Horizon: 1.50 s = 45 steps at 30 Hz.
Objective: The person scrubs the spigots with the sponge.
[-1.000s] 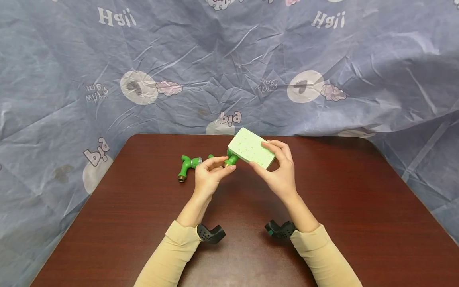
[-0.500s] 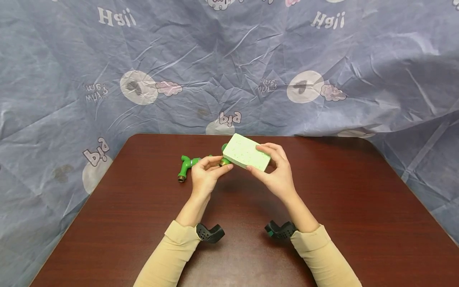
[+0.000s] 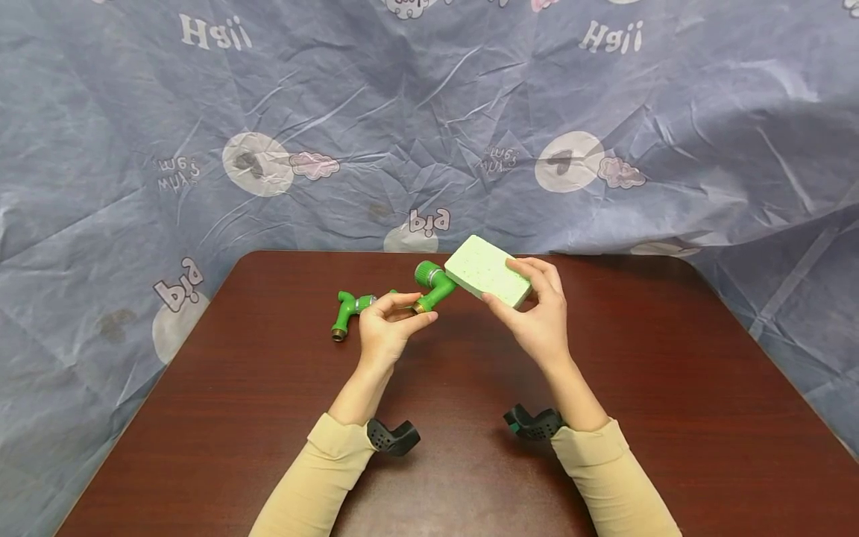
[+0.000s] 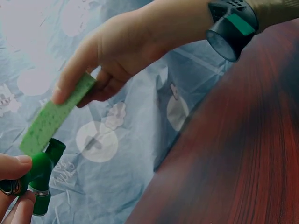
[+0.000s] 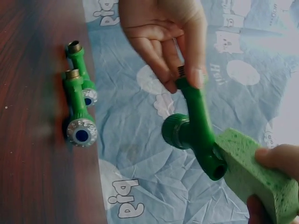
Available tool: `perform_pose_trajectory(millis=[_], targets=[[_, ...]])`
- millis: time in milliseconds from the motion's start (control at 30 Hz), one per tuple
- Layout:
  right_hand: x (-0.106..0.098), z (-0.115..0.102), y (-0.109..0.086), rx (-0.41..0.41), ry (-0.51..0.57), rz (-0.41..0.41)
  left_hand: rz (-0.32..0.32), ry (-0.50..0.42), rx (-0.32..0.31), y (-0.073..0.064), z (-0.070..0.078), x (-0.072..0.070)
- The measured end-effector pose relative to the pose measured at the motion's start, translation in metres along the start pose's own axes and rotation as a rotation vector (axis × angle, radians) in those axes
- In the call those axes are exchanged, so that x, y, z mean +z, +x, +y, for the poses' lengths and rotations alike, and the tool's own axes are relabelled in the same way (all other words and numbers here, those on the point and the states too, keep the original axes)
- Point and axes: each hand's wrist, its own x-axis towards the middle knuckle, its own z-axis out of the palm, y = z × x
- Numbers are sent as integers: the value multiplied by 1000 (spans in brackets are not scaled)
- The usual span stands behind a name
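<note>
My left hand point(image 3: 388, 328) pinches a green tap point(image 3: 439, 289) by its brass threaded end, up off the table. The tap's round ribbed knob point(image 5: 175, 131) points up and left in the head view. A pale green sponge point(image 3: 486, 272) is gripped between the thumb and fingers of my right hand point(image 3: 540, 321). One corner of the sponge meets the spout end of the tap in the right wrist view, where the sponge's speckled face point(image 5: 245, 163) shows. In the left wrist view the sponge point(image 4: 51, 121) appears edge-on above the tap point(image 4: 43, 168).
On the dark red-brown table point(image 3: 624, 373), two more green taps point(image 5: 80, 100) lie side by side behind and left of my left hand. A blue printed cloth point(image 3: 376, 112) hangs behind the table's far edge. Both wrists wear black camera mounts point(image 3: 394, 438).
The sponge first slid down and left over the tap, then moved back up and right with my right hand. More of the tap's knob and body now shows. My left hand has shifted slightly left.
</note>
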Motion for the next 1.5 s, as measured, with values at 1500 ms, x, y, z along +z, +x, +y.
perform_pose_trajectory(millis=[1500], targets=[[-3,50,6,263,238,142,504,38,110,41,-10,-98]])
